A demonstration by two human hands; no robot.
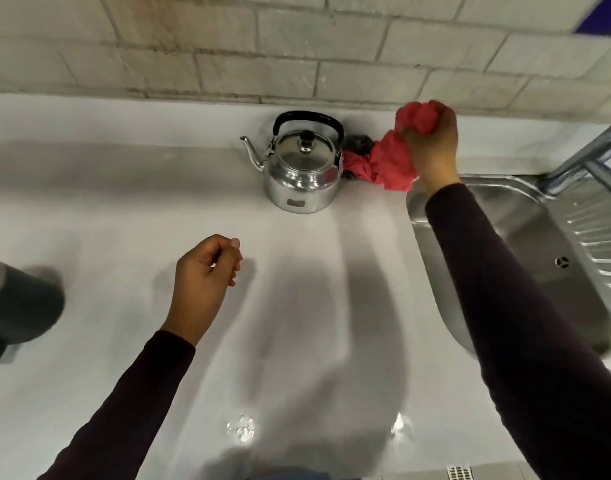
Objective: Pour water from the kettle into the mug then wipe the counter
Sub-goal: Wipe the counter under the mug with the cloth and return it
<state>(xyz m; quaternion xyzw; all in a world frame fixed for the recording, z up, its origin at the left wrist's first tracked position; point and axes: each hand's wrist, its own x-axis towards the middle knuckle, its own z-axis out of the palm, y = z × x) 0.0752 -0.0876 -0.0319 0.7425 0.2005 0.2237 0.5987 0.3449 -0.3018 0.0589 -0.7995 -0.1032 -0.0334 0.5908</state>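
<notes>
A shiny steel kettle [302, 168] with a black handle stands upright at the back of the white counter [124, 209], spout pointing left. My right hand [433, 147] is shut on a bunched red cloth [394, 161], lifted just right of the kettle; the cloth's lower end hangs down to the counter. My left hand [203, 285] hovers over the counter's middle, fingers loosely curled, holding nothing. A dark mug [16, 306] sits blurred at the left edge. Small water drops [241, 429] glisten near the counter's front.
A steel sink [525, 244] with a ribbed drainer lies at the right, a tap above it. A tiled wall [262, 46] rises behind the counter. Something grey [357, 143] lies behind the red cloth.
</notes>
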